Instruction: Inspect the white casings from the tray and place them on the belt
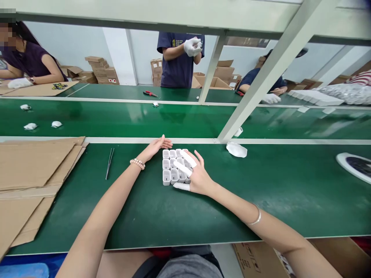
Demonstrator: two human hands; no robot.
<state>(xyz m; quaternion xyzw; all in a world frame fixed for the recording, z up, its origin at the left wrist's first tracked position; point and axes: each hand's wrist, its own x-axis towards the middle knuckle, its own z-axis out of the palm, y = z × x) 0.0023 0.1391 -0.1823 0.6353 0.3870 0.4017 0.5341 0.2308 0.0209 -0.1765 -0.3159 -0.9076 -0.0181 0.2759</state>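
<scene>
Several small white open-topped cases [174, 175] stand packed in rows on the green bench in front of me. My right hand [198, 175] lies over their right side, fingers spread; white finger cots cover the thumb and two fingers. It hides part of the rows. My left hand [158, 148], bare with a beaded bracelet at the wrist, rests at the far left corner of the block, its fingers extended along the back edge. Whether it touches the cases I cannot tell. Neither hand grips anything that I can see.
Metal tweezers [109, 164] lie to the left, beside flattened cardboard [34, 166]. A white crumpled piece [237, 150] lies right of the cases, near a slanted metal post [261, 77]. Beyond, small white parts [57, 124] sit on a green conveyor [116, 117]. Co-workers are across it.
</scene>
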